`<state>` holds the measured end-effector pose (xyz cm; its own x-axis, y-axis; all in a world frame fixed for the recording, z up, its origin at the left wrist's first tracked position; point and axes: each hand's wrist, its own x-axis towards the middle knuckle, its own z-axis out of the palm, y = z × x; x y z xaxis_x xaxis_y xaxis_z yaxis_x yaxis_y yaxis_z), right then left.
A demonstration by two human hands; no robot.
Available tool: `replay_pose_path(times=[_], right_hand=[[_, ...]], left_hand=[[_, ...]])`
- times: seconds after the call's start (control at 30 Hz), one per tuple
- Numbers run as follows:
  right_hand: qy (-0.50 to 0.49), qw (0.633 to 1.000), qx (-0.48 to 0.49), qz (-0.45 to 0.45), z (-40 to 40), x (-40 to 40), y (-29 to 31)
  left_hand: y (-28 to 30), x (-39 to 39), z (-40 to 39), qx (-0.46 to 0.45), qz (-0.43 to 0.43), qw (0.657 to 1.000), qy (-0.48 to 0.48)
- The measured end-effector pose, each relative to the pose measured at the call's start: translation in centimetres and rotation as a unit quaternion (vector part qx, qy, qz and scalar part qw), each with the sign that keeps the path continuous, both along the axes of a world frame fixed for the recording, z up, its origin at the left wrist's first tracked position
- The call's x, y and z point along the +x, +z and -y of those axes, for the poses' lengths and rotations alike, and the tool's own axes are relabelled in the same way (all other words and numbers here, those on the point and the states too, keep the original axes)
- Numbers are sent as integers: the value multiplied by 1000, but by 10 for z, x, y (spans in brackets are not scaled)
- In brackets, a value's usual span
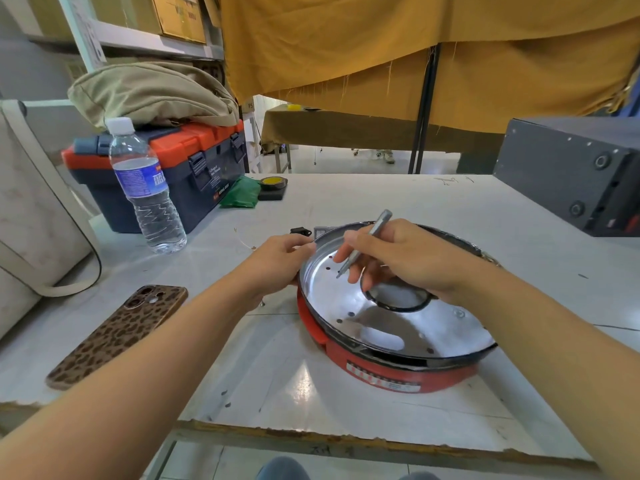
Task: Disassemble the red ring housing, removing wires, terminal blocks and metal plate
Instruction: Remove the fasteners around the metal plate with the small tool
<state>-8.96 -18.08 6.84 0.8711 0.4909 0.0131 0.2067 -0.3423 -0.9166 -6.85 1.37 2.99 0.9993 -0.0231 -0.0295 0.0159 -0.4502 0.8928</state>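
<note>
Clearly early on: on the counter my left hand steadies the red ring housing, right hand pinching a screwdriver over the still-seated metal plate, wiring unseen.

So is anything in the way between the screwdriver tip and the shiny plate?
Nothing visible. The right hand holds the grey screwdriver with its tip just over a small hole in the metal plate, with no wire or part between. The left hand grips the rim of the red ring housing, off to the side.
</note>
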Motion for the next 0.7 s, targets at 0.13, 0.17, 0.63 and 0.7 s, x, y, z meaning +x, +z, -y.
replay_pose_path(times=[0.13,0.17,0.63,0.7], right_hand=[[-2,1000,1,5,-2,2,-1],[-1,1000,2,4,-3,3,-1],[58,996,31,-53,-2,0,-4],[62,996,33,-55,-4,0,-6]], left_hand=[[6,-3,-11,61,-62,996,-34],[7,-5,-14,72,-82,993,-52],[-3,4,-3,0,12,1000,-9],[-4,3,-2,-18,2,1000,13]])
